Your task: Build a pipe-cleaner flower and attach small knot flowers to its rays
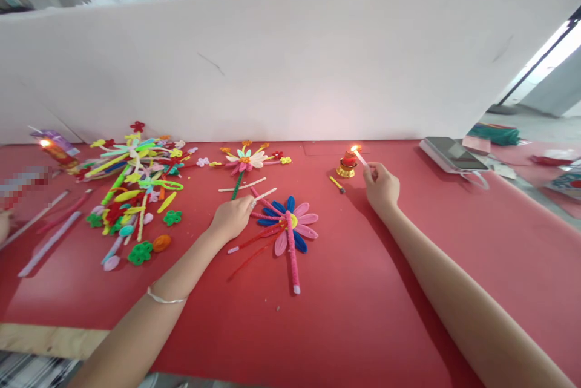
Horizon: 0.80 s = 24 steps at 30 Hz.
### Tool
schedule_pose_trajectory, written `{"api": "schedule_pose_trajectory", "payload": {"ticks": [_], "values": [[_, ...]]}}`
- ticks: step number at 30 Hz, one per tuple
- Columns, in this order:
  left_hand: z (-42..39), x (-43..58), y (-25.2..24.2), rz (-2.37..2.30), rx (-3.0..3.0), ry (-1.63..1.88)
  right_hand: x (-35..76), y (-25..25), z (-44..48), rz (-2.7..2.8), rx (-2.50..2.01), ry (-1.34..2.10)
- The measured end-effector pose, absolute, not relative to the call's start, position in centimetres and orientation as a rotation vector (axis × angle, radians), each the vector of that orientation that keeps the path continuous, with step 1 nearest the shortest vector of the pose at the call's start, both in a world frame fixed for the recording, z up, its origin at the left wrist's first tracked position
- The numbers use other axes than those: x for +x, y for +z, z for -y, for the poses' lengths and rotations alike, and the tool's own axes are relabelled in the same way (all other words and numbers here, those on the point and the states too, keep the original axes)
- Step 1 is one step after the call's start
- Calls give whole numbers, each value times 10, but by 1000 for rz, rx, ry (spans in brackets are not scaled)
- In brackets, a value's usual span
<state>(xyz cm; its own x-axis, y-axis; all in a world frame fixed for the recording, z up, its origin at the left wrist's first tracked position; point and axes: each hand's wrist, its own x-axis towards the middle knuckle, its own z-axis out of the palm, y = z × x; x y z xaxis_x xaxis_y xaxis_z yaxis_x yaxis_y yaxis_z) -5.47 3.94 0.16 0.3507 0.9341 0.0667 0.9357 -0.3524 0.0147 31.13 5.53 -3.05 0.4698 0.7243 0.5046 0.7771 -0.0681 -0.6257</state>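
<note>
My right hand (pixel 382 187) is closed around a thin white stick (pixel 361 158), its far tip in the flame of a small red candle (pixel 348 161) on a gold holder. My left hand (pixel 232 217) rests curled on the red table (pixel 363 291), pinching a white pipe cleaner (pixel 264 195) beside a pink and blue pipe-cleaner flower (pixel 290 227) with a pink stem. Another flower (pixel 245 161) with a green stem lies further back.
A heap of coloured pipe-cleaner pieces (pixel 131 188) covers the left. A second lit candle (pixel 53 151) stands far left. A small yellow piece (pixel 336 184) lies by the candle holder. A white device (pixel 451 155) sits at right. A white board (pixel 290 61) walls off the back.
</note>
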Motion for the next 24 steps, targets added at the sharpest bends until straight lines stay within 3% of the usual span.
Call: {"api": "schedule_pose_trajectory", "payload": {"ticks": [24], "values": [[-40,-55,2,1780,-2561,-101,312,-31,-56,1294,-1815,-68]]}}
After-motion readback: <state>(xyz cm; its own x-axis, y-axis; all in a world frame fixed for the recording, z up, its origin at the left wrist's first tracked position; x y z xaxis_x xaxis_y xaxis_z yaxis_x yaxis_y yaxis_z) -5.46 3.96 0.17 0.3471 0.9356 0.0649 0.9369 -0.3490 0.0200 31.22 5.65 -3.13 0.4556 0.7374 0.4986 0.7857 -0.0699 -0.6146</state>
